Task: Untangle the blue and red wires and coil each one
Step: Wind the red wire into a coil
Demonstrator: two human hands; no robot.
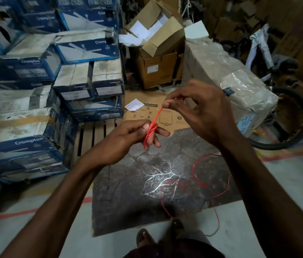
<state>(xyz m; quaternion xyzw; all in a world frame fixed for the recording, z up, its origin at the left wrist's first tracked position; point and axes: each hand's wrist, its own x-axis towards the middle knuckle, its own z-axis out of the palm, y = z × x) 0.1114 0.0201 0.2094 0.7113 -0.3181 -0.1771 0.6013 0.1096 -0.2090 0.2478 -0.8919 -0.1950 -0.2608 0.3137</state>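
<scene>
Red wire (151, 130) is wound in a few turns round two fingers of the left hand (128, 138), held over the mat's (128, 192) far half; turns are pinned by the thumb, so that hand is clamped on the wire.
A short taut run is led up and right to the right hand (199, 112), also over the mat's far edge; wire is pinched there between thumb and forefinger, other fingers loosely curled.
Hands are close together but not touching.
Slack is seen coming from under the right forearm; it is looped loosely over the mat's right half and trailed off the near edge onto the floor. The last strand there looks darker; its colour cannot be told.
A sandalled foot (144, 237) is planted at the mat's near edge.
Blue boxes (26, 142) are stacked left of the mat; a pallet (93, 135) is set at its far-left corner.
A flat cardboard sheet (165, 114) is laid at the far edge, partly under the mat; an open carton (158, 69) stands beyond that.
A plastic-wrapped crate (221, 71) is beyond the far-right corner; a wheel (292, 116) is right of the mat.
</scene>
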